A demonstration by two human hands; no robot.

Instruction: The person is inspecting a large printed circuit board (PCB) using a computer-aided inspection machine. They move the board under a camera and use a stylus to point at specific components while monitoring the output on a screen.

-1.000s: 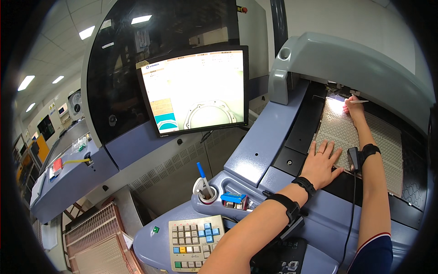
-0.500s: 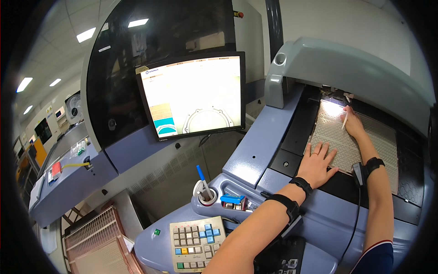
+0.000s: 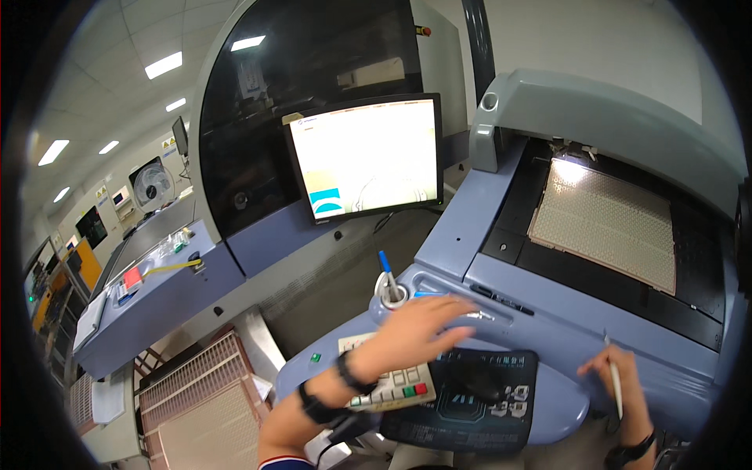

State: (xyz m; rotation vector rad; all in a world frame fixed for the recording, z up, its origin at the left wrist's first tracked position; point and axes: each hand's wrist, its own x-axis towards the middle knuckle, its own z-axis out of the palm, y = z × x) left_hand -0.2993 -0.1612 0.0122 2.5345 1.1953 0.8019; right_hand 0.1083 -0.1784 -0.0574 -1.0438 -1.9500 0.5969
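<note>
My left hand (image 3: 415, 333) hovers over the key panel (image 3: 407, 385), above the upper part of its keys. Its fingers are stretched out, slightly blurred, and hold nothing I can see. Two black bands circle that wrist and forearm. Down at the right, off the machine's front edge, my right hand (image 3: 619, 372) is closed around a slim white pen-like stick (image 3: 616, 392) with a thin dark tip. Farther off, a patterned metallic panel (image 3: 611, 223) lies flat on the machine's black bed, lit brightly at its far left corner; neither hand touches it.
A black mouse (image 3: 476, 379) rests on a dark printed mouse mat (image 3: 470, 419). Beside my left fingertips are a pen cup (image 3: 393, 296) with a blue-capped pen and a black marker (image 3: 501, 299). A monitor (image 3: 368, 157) stands beyond; framed panels (image 3: 204, 423) lie lower left.
Both hands have left the patterned panel. My left hand has moved left and nearer, over the key panel. My right hand has come down toward me, still holding the white stick. The view has shifted.
</note>
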